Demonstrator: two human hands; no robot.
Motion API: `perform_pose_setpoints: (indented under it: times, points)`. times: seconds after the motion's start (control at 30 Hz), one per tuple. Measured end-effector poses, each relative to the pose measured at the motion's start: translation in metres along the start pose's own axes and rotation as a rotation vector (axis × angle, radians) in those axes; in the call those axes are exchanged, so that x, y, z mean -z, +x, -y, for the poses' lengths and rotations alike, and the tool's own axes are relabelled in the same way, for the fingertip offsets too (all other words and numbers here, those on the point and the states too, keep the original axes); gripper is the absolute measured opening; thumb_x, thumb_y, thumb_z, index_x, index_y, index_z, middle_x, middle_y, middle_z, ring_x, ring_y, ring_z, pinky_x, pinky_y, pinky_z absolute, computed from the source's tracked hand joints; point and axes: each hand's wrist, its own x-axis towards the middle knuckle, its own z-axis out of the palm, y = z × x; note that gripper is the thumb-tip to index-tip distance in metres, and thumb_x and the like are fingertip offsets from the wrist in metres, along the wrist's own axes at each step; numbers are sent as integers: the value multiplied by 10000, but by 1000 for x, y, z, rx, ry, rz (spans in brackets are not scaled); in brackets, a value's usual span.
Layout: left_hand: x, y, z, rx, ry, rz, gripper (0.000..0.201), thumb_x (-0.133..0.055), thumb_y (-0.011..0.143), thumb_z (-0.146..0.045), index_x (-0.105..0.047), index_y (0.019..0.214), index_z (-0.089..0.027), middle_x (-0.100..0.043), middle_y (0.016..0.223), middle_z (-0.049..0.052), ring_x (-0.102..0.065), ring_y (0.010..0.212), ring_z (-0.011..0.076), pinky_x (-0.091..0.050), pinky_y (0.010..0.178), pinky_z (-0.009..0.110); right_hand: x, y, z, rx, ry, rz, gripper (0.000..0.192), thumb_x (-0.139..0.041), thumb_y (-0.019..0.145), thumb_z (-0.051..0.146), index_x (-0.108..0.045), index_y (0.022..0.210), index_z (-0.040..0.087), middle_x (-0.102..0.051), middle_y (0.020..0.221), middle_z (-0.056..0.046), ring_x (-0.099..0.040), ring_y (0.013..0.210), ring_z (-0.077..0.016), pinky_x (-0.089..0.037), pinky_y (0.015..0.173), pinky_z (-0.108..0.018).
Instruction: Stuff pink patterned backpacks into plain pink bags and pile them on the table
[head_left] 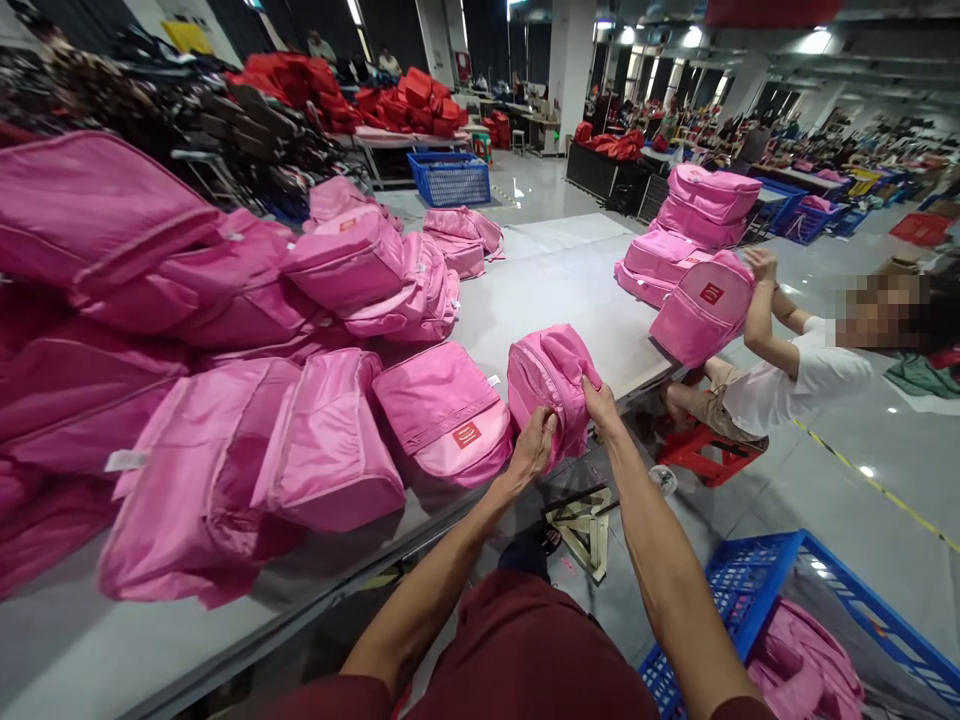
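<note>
Grey worktable (555,290) heaped with pink bags, near edge: small pink backpack (551,385) upright, long axis vertical, top toward the ceiling, pinched by left hand (534,448) low and right hand (598,403) at the side, likely to tip floorward if either grip slackens.

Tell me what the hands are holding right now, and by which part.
Both hold one pink backpack at the table edge: left hand at its lower front edge, right hand on its right side.
</note>
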Motion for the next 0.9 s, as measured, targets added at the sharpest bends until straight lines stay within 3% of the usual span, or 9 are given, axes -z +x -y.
perform_pose_setpoints:
  times: [0.1,0.2,0.3,0.5,0.67,0.77,0.9]
  points:
    - [-2,-5,2,21,-39,6,340,-420,1143,-552,-582,1125,-253,-668,977,30,-652,906,234,-474,872,367,-4,-1,-7,-104,90,-16,533,-571,1024,569,-814,1196,127,-828,1050,-91,-737,943,-226,-554,811,-291]
    - [-5,-4,1,50,34,-14,390,-556,1095,-643,-583,1073,-255,-689,982,23,-638,877,228,-467,831,357,-10,3,-9,-132,124,-20,553,-573,1032,573,-823,1210,113,-833,1072,-110,-741,935,-223,-565,802,-296]
    - [-6,7,2,-7,123,-13,357,-658,1057,-597,-568,1034,-252,-666,962,19,-617,860,224,-473,824,357,-13,10,-8,-140,123,-30,560,-598,1030,587,-827,1227,115,-834,1051,-100,-735,937,-221,-570,796,-295]
    - [12,30,11,-136,153,158,226,-554,1103,-470,-541,1071,-247,-637,980,42,-626,915,241,-509,899,386,-10,16,-3,-142,44,-20,575,-605,1006,626,-840,1170,128,-815,1018,-76,-718,920,-213,-535,780,-285]
    - [33,37,6,-236,308,289,134,-521,1066,-377,-541,1065,-245,-664,934,35,-612,825,228,-494,821,366,-12,13,-3,-69,6,-39,590,-605,971,697,-803,1063,149,-792,957,-66,-707,921,-240,-514,777,-300]
    - [35,38,-1,-211,492,220,115,-544,1018,-299,-577,1095,-221,-709,903,54,-656,792,240,-449,751,347,-14,8,-3,-46,-79,-124,558,-628,941,732,-720,1028,188,-773,984,-85,-700,958,-267,-510,808,-321]
    - [32,45,-11,-161,646,84,164,-583,1053,-330,-648,1118,-194,-778,911,90,-745,836,262,-411,728,328,-17,-4,-3,17,-257,-184,476,-589,955,742,-538,990,270,-726,986,-83,-668,925,-278,-484,805,-346]
